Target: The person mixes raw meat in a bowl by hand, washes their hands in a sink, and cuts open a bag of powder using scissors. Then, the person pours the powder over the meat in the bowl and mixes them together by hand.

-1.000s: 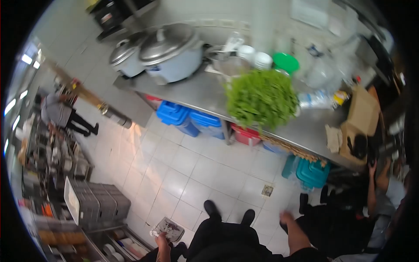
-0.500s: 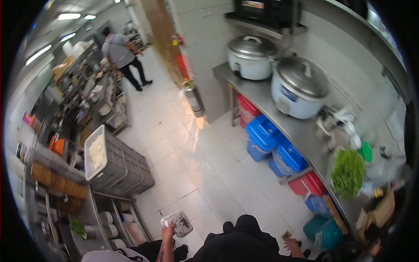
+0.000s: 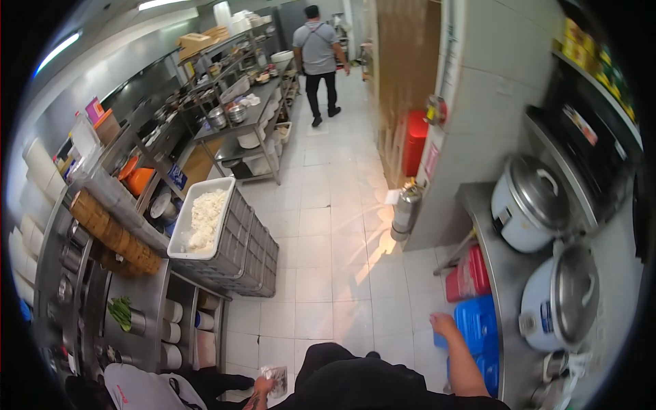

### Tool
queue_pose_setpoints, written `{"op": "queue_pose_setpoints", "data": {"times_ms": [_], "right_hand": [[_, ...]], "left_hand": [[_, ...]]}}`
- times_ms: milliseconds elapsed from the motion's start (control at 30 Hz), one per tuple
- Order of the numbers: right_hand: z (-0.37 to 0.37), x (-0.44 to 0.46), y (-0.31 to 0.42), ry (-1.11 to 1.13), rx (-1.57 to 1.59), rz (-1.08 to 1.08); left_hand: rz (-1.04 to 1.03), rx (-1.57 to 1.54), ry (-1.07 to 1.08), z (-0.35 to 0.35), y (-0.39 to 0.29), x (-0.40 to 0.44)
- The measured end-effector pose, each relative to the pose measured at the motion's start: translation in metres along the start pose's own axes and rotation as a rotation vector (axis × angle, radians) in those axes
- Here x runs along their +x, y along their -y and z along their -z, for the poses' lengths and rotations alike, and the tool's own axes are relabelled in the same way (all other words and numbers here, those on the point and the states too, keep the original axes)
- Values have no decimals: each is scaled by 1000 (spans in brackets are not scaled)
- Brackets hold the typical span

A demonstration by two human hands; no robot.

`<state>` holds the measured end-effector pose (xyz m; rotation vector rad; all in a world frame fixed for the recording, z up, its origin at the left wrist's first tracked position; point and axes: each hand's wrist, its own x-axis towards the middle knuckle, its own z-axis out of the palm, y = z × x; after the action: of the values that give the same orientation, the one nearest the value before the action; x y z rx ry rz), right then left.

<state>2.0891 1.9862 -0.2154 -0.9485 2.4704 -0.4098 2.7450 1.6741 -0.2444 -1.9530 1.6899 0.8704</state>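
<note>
Tray [image 3: 277, 380] in left fingers [image 3: 266, 383], right hand [image 3: 444, 324] apart

Right arm [image 3: 464, 362] outstretched, forearm [image 3: 459, 345] bare — right hand [image 3: 443, 324] loose

No wording, brand or number can be read with certainty. A blue label is borne by the nearer rice cooker [image 3: 568, 290], and a pale and red sticker by the black appliance [image 3: 594, 154]; both are too small to be made out. Red lettering on a grey shirt [image 3: 140, 391] and print on yellow packages [image 3: 581, 49] are likewise left illegible.
</note>
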Motion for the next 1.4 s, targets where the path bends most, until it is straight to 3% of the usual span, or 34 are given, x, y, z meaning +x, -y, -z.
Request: {"op": "queue_pose_setpoints", "data": {"times_ms": [67, 167, 267, 367, 500, 600, 667, 767, 833, 1000, 1067, 1133, 1233, 1300, 1400], "right_hand": [[67, 64, 100, -1, 109, 71], [115, 154, 194, 102, 268, 192], [115, 227, 222, 53, 265, 316], [118, 270, 224, 79, 1, 272], [136, 321, 216, 231, 104, 195], [162, 377, 225, 193, 85, 143], [184, 425, 241, 177, 175, -11], [210, 517, 277, 91, 172, 178], [218, 597, 299, 140, 177, 245], [283, 766, 419, 159, 172, 480], [298, 828, 453, 167, 169, 496], [296, 909, 470, 170, 521, 533], [264, 1026, 438, 231, 641, 362], [199, 1110, 340, 50, 223, 449], [182, 1110, 243, 113, -82, 12]], "left_hand": [[106, 33, 17, 2, -5, 1], [208, 20, 67, 6, -28, 20], [237, 5, 112, 20, -76, 64], [199, -15, 148, 51, -136, 120], [101, -115, 186, 120, -236, 198], [-32, -255, 46, 169, -322, 267], [-155, -341, -81, 200, -381, 312], [-168, -412, -140, 262, -468, 353], [-220, -685, -150, 286, -508, 381], [-128, -490, -238, 327, -583, 413], [-137, -99, -337, 313, -591, 439], [-182, -161, -293, 297, -595, 468], [-12, -89, -124, 316, -648, 486], [57, -38, -48, 338, -690, 499], [96, 13, 21, 374, -743, 534]]}}
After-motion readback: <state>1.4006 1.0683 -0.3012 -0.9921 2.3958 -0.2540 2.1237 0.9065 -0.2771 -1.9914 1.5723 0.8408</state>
